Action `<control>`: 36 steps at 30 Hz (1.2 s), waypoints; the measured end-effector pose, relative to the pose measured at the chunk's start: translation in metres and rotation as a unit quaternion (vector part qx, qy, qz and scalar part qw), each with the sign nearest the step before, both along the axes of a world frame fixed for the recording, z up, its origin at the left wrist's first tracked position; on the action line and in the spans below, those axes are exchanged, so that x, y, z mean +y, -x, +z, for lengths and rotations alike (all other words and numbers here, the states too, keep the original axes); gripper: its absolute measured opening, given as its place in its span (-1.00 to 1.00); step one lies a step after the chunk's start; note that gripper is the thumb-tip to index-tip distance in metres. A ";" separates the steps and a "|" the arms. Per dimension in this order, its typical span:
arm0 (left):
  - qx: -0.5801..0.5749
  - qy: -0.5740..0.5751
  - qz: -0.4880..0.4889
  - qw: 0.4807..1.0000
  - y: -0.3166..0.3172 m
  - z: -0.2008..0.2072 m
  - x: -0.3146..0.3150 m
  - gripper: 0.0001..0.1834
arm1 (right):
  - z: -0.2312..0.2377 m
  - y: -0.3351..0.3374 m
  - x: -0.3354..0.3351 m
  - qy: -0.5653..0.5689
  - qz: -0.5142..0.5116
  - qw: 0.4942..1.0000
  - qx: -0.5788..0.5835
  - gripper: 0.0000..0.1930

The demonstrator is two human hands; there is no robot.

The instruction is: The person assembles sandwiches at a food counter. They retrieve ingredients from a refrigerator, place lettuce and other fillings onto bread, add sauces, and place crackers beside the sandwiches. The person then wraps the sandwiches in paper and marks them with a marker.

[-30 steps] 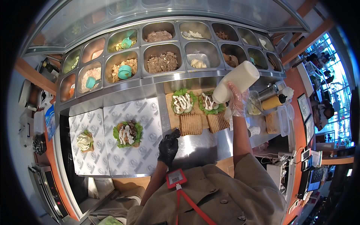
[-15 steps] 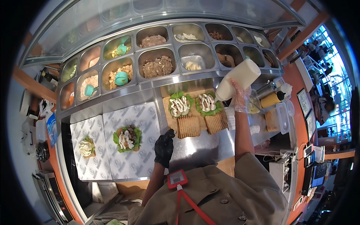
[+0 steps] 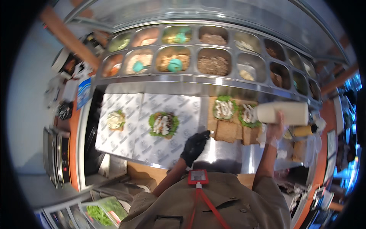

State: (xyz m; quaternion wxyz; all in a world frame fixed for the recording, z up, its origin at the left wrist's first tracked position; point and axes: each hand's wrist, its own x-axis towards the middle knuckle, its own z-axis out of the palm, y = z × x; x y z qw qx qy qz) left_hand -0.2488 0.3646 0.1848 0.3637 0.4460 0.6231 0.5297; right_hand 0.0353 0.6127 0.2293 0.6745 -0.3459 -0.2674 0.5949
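My right hand (image 3: 275,131), in a clear plastic glove, is closed round a large white squeeze bottle (image 3: 286,113). The bottle lies nearly level, its tip end over the right lettuce-topped bread (image 3: 248,114). White sauce streaks that lettuce and the left lettuce-topped bread (image 3: 224,108). Nearer me on the same wooden board (image 3: 211,114) are a left toast slice (image 3: 225,131) and a right toast slice (image 3: 251,135). My left hand (image 3: 194,148), black-gloved, is closed beside the board's near left corner. A small pale tip pokes from its fingers; what it belongs to is hidden.
Two sheets of printed white paper (image 3: 143,147) at left carry a small topped sandwich (image 3: 116,120) and a larger one (image 3: 164,125). Steel food pans (image 3: 213,63) line the far side, some with teal scoops. A yellow bottle (image 3: 303,131) and clear tubs (image 3: 314,147) stand right.
My view has swung, shifting the counter rightward in the picture. The squeeze bottle has gone from steeply tilted to nearly level. My left hand remains closed by the board.
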 end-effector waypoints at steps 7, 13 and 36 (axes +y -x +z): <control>0.003 -0.187 0.004 0.982 0.022 0.100 0.008 0.22 | 0.071 0.190 -0.133 0.113 0.278 0.908 0.293 -0.46; 0.154 -0.172 0.186 0.955 0.140 0.187 -0.075 0.10 | 0.093 0.324 -0.231 0.355 0.570 0.657 0.344 -0.36; 0.185 -0.131 0.684 0.694 0.698 0.148 -0.355 0.14 | 0.063 0.715 -0.423 0.127 0.843 0.523 -0.017 -0.16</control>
